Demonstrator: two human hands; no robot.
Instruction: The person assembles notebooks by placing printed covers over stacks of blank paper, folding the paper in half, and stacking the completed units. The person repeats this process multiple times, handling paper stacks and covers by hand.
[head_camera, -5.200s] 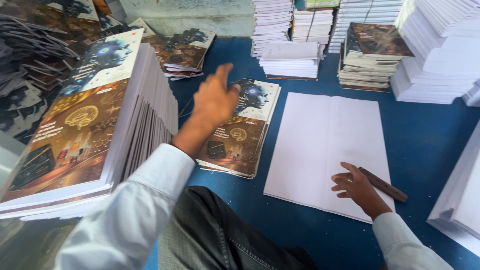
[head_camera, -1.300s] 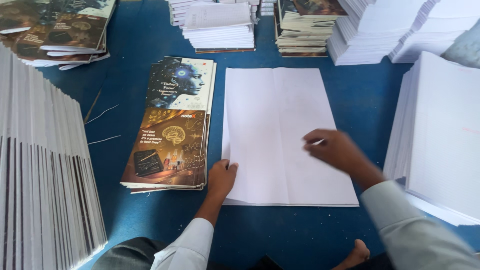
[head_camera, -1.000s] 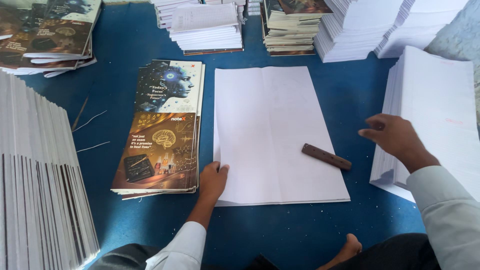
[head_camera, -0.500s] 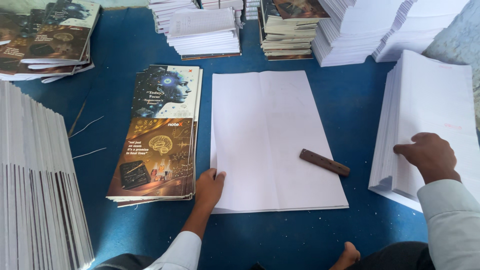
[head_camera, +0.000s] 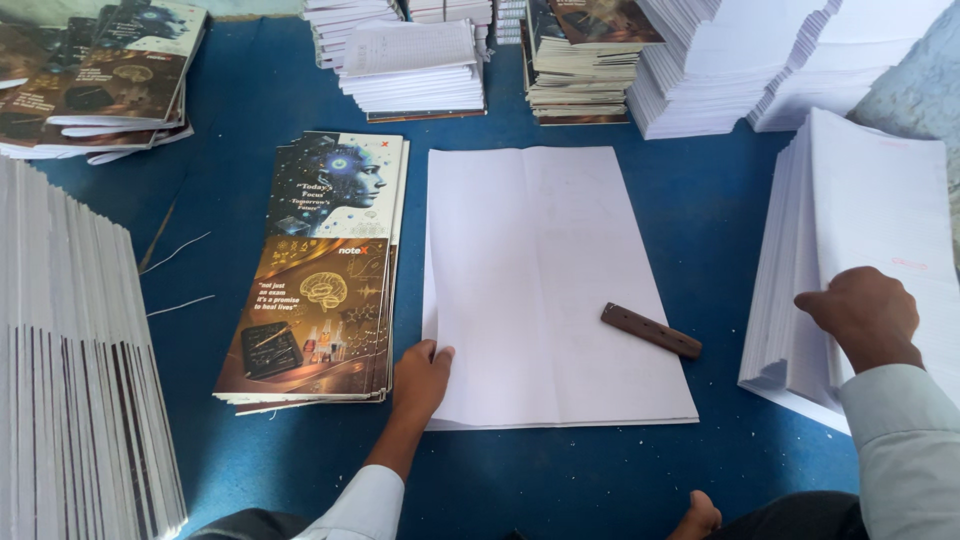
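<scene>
- White sheets of paper (head_camera: 550, 290), laid flat as a broad folded spread, lay in the middle of the blue counter (head_camera: 700, 210), directly before you.
- Your left hand (head_camera: 422, 372) rested palm-down on the spread's near-left corner, fingers flat and open, pinning it and clasping nothing.
- Your right hand (head_camera: 862, 312) lay on top of the tall stack of white paper (head_camera: 880, 230) at your right; the fingers curled over its near edge, but I could not tell whether a sheet was already pinched.
- A short dark-brown wooden stick (head_camera: 651, 330) lay loose on the right part of the spread, touched by neither hand.
- Just left of the spread sat a pile of glossy printed covers (head_camera: 320, 270) in blue and brown, apart from your left hand.
- Judging by this, the work was partway through: one spread was laid out, and the stack under your right hand remained thick.
- Finished-looking bundles (head_camera: 410, 60) stood at the far side, and more upright bundles (head_camera: 70, 350) at your left.
</scene>
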